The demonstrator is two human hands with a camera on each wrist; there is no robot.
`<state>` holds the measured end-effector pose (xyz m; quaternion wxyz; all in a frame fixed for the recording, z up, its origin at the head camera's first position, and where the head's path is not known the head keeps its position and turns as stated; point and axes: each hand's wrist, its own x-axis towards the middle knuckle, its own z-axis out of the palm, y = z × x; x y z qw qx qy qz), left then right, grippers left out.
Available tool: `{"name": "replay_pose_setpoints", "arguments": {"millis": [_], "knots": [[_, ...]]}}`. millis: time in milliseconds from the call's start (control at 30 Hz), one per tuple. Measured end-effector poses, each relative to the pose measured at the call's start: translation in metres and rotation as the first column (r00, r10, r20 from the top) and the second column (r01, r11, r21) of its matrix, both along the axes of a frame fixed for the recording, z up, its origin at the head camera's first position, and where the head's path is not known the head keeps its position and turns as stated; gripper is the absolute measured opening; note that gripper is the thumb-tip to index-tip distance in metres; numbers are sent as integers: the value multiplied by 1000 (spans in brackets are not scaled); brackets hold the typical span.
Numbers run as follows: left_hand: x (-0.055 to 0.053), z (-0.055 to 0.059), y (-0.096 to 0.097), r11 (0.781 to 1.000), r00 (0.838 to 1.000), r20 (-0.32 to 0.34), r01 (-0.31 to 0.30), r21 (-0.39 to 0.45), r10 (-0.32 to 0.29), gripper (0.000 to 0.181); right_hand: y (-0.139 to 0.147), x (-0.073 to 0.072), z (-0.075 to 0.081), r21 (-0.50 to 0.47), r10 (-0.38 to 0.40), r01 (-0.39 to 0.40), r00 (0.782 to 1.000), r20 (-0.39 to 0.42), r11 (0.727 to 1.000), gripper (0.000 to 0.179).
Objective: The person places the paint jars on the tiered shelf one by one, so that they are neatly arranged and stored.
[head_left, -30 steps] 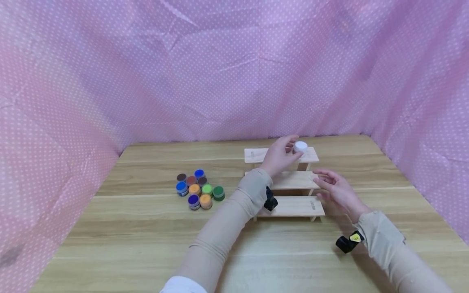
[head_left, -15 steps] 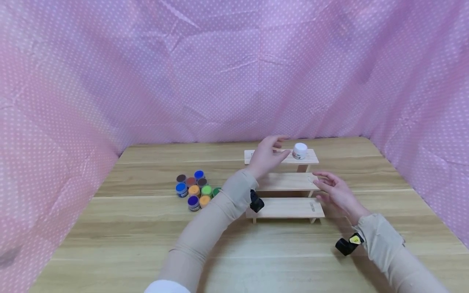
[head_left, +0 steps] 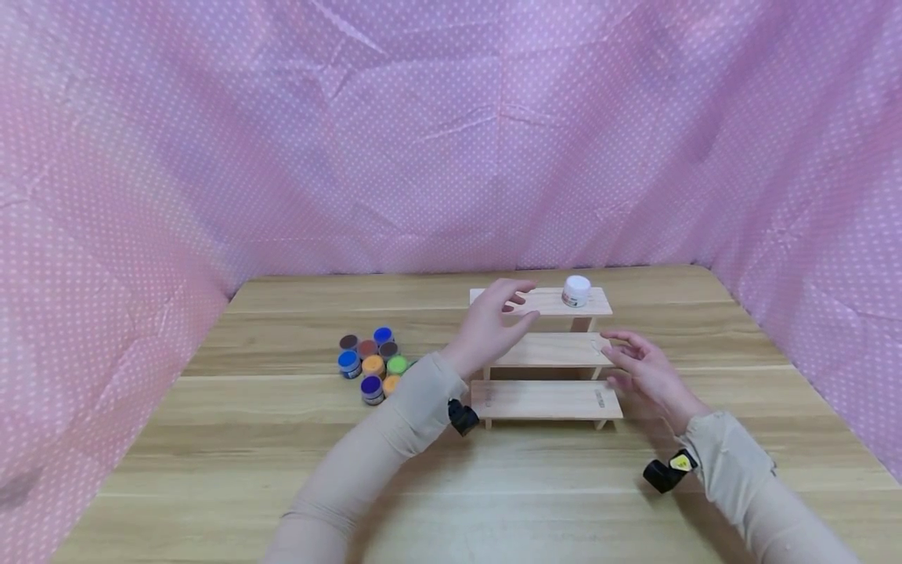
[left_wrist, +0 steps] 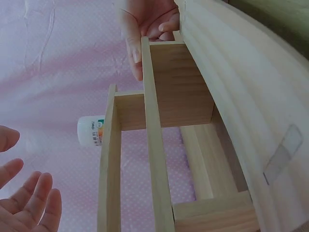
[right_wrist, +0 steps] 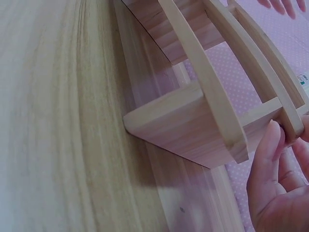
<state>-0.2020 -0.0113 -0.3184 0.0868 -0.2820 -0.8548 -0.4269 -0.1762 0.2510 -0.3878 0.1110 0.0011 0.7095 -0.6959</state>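
Note:
A three-step wooden display rack [head_left: 550, 401] stands on the table. Near the right end of its top step sits a white-lidded paint jar [head_left: 576, 291], upright; the left wrist view shows the same jar [left_wrist: 90, 131] with its printed label. My left hand [head_left: 491, 327], fingers spread and holding nothing, hovers over the left part of the rack, apart from the jar. On the other side, my right hand [head_left: 650, 379] pinches the right end of the middle step between thumb and fingers, as the right wrist view shows of this hand [right_wrist: 280, 188].
Left of the rack, several small paint jars [head_left: 373, 366] with blue, brown, orange and green lids stand in a tight cluster, partly hidden by my left sleeve [head_left: 395, 439]. Pink dotted cloth [head_left: 451, 157] hangs behind and beside the wooden table [head_left: 211, 454].
My left hand has let go of the white jar and moved left and slightly down, away from it. The jar stays on the top step. My right hand keeps its place on the rack.

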Motion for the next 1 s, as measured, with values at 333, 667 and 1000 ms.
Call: {"name": "replay_pose_setpoints", "arguments": {"millis": [333, 667, 1000], "knots": [[21, 2, -28, 999, 994, -103, 22, 23, -20, 36, -3, 0, -3, -15, -18, 18, 1000, -1, 1000, 21], [33, 2, -58, 1000, 977, -211, -14, 16, 17, 33, -5, -1, -2, 4, -27, 27, 1000, 16, 1000, 24], [42, -10, -82, 998, 989, -140, -39, 51, 46, 33, -8, -1, 0, -4, -27, 27, 999, 28, 1000, 26]]}}
